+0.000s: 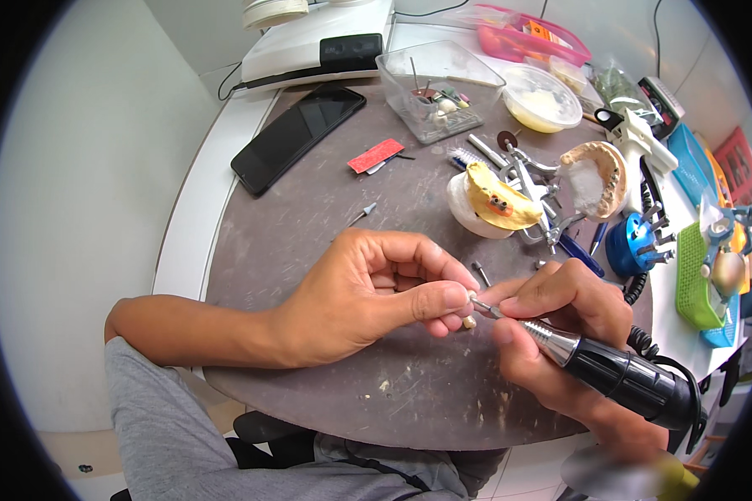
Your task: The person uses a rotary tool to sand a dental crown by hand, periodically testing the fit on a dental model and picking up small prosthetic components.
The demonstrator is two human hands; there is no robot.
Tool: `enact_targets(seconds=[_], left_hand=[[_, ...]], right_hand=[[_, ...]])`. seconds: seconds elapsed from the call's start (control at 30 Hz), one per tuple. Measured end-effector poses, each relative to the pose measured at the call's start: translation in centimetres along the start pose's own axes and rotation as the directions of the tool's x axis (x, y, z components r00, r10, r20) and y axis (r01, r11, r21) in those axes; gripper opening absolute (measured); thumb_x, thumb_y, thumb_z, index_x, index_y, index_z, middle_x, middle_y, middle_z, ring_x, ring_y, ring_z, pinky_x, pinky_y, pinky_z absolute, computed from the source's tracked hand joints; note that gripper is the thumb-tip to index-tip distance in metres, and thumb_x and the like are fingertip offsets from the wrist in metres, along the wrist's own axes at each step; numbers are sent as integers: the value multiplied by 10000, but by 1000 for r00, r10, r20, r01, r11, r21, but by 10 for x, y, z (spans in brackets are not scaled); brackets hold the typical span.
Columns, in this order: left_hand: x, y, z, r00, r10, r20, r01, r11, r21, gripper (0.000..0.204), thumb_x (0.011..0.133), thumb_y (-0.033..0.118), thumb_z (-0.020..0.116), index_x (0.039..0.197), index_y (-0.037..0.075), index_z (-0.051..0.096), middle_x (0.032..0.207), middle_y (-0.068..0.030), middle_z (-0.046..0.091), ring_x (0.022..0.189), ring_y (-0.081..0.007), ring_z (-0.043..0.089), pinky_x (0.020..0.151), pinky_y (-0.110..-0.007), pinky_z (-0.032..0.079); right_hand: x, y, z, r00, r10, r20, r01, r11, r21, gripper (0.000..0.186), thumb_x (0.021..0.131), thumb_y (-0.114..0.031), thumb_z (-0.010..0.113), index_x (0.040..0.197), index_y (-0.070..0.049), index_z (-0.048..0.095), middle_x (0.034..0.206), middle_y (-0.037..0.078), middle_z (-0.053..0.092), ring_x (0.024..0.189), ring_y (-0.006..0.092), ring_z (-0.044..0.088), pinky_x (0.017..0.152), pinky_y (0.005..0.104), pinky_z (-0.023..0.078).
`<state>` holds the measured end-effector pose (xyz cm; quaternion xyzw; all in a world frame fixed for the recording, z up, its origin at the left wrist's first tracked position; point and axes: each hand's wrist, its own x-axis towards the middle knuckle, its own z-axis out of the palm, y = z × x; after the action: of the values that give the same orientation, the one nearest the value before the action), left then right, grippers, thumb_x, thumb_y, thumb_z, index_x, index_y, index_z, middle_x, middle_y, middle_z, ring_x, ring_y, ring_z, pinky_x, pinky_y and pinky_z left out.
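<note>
Close in front of me my left hand is closed, pinching a small tooth-coloured dental crown between thumb and fingers; most of the crown is hidden. My right hand grips a black and silver rotary handpiece like a pen. The handpiece's thin bur points left and meets, or nearly meets, the piece at my left fingertips. Just beyond lies a loose bur on the brown table. A yellow and white dental cast sits on a metal articulator behind my hands.
A black phone, a red strip and a grey-tipped bur lie farther back. Beyond stand a clear box and a round tub. At right are a second cast, a blue bur holder and a green basket.
</note>
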<state>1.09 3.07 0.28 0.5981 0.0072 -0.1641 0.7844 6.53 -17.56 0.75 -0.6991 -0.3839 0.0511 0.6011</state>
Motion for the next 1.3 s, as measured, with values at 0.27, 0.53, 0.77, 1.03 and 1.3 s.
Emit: enact_targets(seconds=[0.27, 0.53, 0.77, 1.03, 1.3], left_hand=[[0, -1, 0, 1000, 22, 13, -22, 999, 42, 138, 895, 77, 629, 977, -34, 620, 913, -105, 659, 771, -115, 648, 699, -227, 551], [0, 0, 1, 1000, 18, 11, -19, 999, 45, 133, 898, 77, 623, 977, -30, 618, 913, -103, 657, 771, -116, 647, 695, -230, 551], [1, -3, -1, 1000, 27, 10, -27, 1000, 13, 133, 902, 64, 612, 987, -38, 610, 905, -104, 654, 795, -121, 646, 707, -233, 550], [2, 0, 1, 1000, 19, -6, -19, 998, -67, 171, 922, 89, 588, 1030, -43, 588, 901, -114, 649, 800, -135, 651, 710, -242, 554], [2, -2, 0, 999, 32, 33, -30, 997, -75, 165, 930, 84, 571, 1033, -45, 584, 921, -113, 632, 828, -140, 648, 725, -258, 562]], right_hand=[[0, -2, -2, 999, 47, 27, -48, 999, 17, 158, 708, 7, 714, 817, 24, 601, 793, 136, 688, 706, 176, 697, 638, 262, 551], [1, -6, -5, 991, 116, 61, -117, 993, 14, 155, 734, -1, 715, 842, 13, 605, 774, 109, 683, 687, 134, 680, 619, 234, 530], [-1, 1, -4, 995, 82, 50, -83, 996, 21, 142, 742, 0, 704, 840, 13, 601, 781, 114, 682, 689, 121, 672, 615, 228, 520], [-4, -2, -7, 1000, 25, 5, -26, 982, 185, 130, 775, 19, 645, 834, 43, 532, 748, 137, 626, 801, 233, 685, 707, 296, 548], [-3, 2, -2, 999, -48, -14, 49, 987, 153, 130, 743, 18, 651, 823, 52, 554, 689, 117, 591, 746, 266, 695, 703, 347, 578]])
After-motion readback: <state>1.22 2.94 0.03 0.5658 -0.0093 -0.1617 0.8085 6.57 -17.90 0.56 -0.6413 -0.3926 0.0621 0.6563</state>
